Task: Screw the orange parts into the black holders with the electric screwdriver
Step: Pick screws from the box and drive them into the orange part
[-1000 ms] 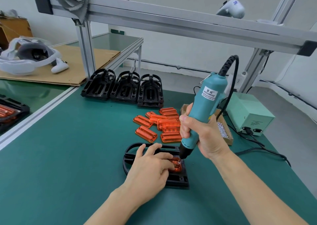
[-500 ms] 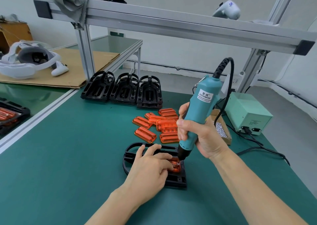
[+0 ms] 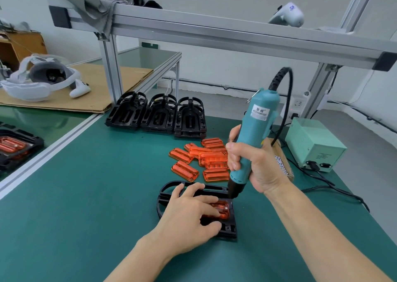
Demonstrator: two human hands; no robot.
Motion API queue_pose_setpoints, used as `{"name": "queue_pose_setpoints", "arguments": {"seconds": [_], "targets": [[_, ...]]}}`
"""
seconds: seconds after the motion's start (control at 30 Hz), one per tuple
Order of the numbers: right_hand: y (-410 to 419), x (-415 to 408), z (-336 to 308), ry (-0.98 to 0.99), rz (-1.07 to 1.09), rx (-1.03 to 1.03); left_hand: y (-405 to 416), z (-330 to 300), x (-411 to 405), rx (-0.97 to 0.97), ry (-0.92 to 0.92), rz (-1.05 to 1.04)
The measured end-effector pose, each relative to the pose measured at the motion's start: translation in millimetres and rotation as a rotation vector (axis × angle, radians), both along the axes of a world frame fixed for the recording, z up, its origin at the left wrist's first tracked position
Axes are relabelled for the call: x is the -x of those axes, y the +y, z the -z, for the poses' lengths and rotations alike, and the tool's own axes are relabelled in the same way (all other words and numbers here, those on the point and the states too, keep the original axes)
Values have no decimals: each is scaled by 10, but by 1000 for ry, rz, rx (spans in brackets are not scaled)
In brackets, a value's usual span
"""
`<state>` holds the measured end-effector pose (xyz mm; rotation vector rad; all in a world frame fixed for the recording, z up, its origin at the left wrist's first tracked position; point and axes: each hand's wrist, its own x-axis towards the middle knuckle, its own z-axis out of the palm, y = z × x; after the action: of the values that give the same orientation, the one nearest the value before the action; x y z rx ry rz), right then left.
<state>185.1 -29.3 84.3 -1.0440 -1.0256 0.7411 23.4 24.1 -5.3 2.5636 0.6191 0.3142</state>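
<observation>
A black holder lies flat on the green mat in front of me, with an orange part seated in it. My left hand rests on top, its straight fingers pressing on the orange part and the holder. My right hand grips a teal electric screwdriver held nearly upright. The screwdriver's black tip sits just above the far right end of the orange part.
Several loose orange parts lie in a pile behind the holder. Three stacks of black holders stand further back. A cardboard box of screws and a green power supply with cables are at the right. An aluminium frame post rises at back left.
The screwdriver has lifted slightly, and its tip has shifted towards the far right corner of the orange part. My left hand stays pressed on the holder.
</observation>
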Motion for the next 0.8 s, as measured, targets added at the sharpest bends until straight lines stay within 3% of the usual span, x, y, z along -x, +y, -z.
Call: {"name": "queue_pose_setpoints", "arguments": {"seconds": [0.2,0.5,0.67,0.8], "targets": [[-57,-158,-255,163,140,-139,5,21,21,-29,4,15],[-333,-225,82,409,489,-327,-38,11,13,-87,42,1],[-453,-274,141,421,561,-346,-46,-22,-31,-101,48,0],[-554,-329,150,389,609,-362,10,-171,-247,-123,-124,2]]}}
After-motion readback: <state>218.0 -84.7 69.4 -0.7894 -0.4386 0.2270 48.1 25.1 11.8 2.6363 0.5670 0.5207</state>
